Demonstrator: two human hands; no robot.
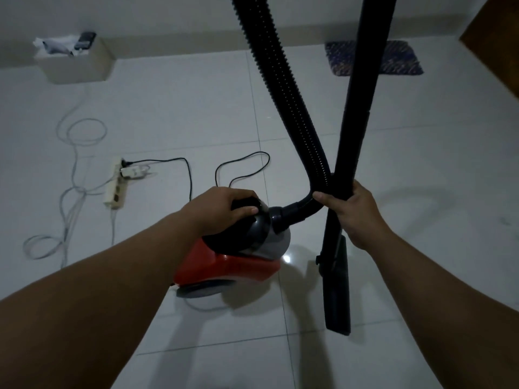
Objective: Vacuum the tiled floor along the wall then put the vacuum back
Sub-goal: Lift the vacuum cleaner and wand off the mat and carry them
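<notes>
A red and grey canister vacuum (230, 265) stands on the white tiled floor (179, 108) in the middle of the view. My left hand (224, 209) is shut on its black top handle. A ribbed black hose (280, 85) rises from the vacuum's front and leaves the top of the frame. My right hand (351, 211) grips the black wand (356, 113), which stands nearly upright and crosses the hose. The black floor nozzle (337, 290) rests on the tiles right of the vacuum.
A white power strip (116, 183) lies on the left with the vacuum's black cord (191, 175) plugged in and pale cables (70, 169) looped around it. A beige box (75, 63) sits by the far wall. A blue mat (393, 57) and a wooden door (497, 37) are at the far right.
</notes>
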